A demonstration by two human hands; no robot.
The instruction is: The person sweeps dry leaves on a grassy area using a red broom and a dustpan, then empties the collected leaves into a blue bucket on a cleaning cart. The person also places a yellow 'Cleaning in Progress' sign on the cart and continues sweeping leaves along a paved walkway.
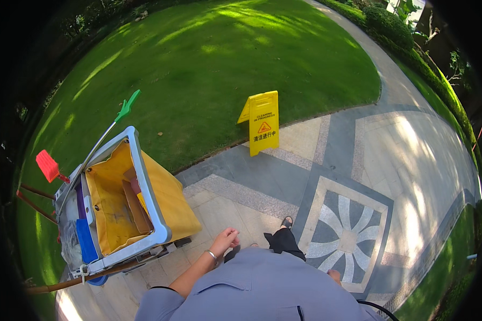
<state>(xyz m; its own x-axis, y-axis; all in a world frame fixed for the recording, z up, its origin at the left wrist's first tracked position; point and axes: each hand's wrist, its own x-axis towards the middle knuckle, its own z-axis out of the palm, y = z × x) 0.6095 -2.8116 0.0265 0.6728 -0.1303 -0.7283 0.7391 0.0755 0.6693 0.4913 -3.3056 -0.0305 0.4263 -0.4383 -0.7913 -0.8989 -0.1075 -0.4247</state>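
Observation:
My left hand (225,239), with a metal bracelet at the wrist, hangs in front of my grey shirt with its fingers curled; nothing can be seen in it. At the shirt's right side only a small part of my right hand (334,276) shows, and its fingers are hidden. To the left of my left hand stands a cleaning cart (134,140) with a yellow bag (168,196) that holds cardboard (134,204). A green-ended metal-shafted tool (128,105), a red brush (47,165) and a blue cloth (86,240) are on the cart. Ahead stands a yellow cleaning sign (265,126).
A curved lawn (201,68) borders the stone-paved path (389,156), which has a flower-patterned inlay (347,240). Wooden poles (52,287) stick out from the cart. Along the right edge run a drain grate (413,277) and a hedge (446,80).

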